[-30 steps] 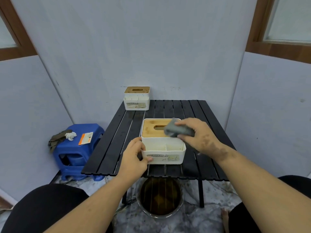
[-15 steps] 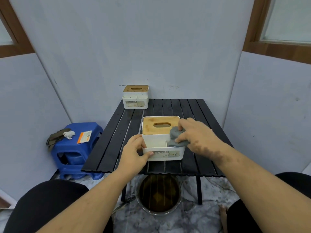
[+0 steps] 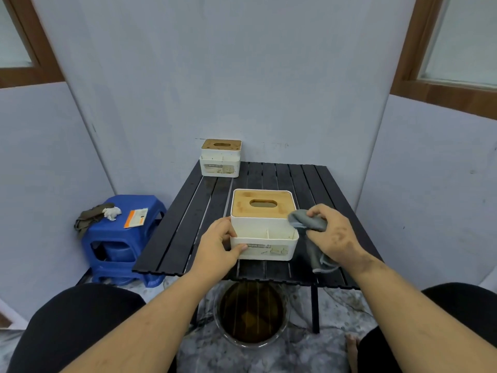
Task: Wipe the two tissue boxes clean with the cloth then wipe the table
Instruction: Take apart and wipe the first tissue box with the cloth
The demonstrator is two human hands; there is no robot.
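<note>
A white tissue box with a wooden lid stands near the front of the black slatted table. My left hand grips its front left corner, thumb on the front face. My right hand holds a grey cloth bunched against the box's right side, and a tail of the cloth hangs down to the table. A second, similar tissue box stands at the table's far left corner, apart from both hands.
A blue plastic stool left of the table carries a dark rag, a white wad and an orange packet. A round basin of brown water sits on the floor under the table's front edge. Walls close in behind and beside the table.
My right hand has carried the cloth off the lid, down past the front compartment, and round to the box's right side. My left hand has kept its hold on the box.
</note>
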